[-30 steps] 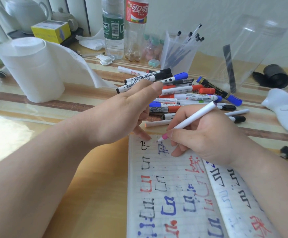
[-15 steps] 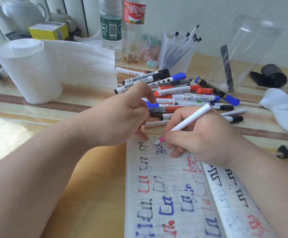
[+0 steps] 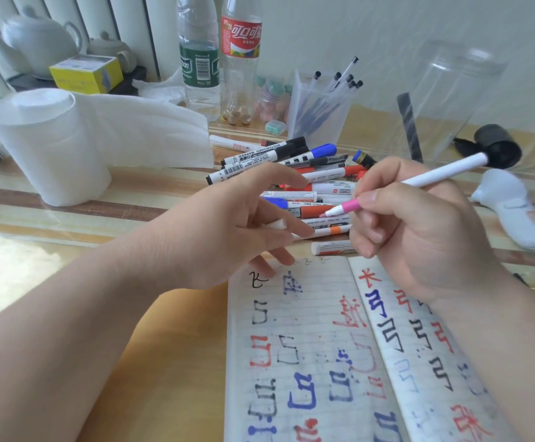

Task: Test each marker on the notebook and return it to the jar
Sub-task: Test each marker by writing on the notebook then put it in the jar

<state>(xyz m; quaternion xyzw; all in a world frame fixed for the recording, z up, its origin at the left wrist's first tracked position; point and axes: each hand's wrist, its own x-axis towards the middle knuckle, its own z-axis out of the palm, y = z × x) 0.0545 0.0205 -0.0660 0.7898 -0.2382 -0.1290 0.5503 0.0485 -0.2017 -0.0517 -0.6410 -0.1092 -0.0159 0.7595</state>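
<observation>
— What's over on your far left?

— A roll of paper towel (image 3: 46,145) stands on the table (image 3: 170,362), with one sheet trailing off to the right. Behind it are a white teapot (image 3: 36,39) and a yellow box (image 3: 84,73). Two plastic bottles (image 3: 199,68) stand by the wall.

— And your left hand?

— My left hand (image 3: 240,224) hovers at the near edge of the pile of markers (image 3: 310,173), fingers mostly stretched out and spread. A white cap (image 3: 275,224) pokes out between them, so I'm holding it, though I can't tell which fingers pinch it. My lowest fingertips are at the top-left corner of the notebook (image 3: 291,317). I can't tell whether they touch the paper.

— How does the notebook lie?

— Open, flat, just in front of the pile. Both pages are covered in red, blue and black test strokes. Behind the pile is a translucent pen holder (image 3: 320,116) with thin pens leaning in it.

— Your right hand?

— My right hand (image 3: 419,234) grips the white marker (image 3: 435,174) between thumb and fingers. It's uncapped. Its pink tip points left toward the cap, near it but apart, and it's above the pile, clear of the page.

— The jar?

— The clear jar (image 3: 470,90) stands at the back right, beyond my right hand. A dark strip shows through its wall.
</observation>
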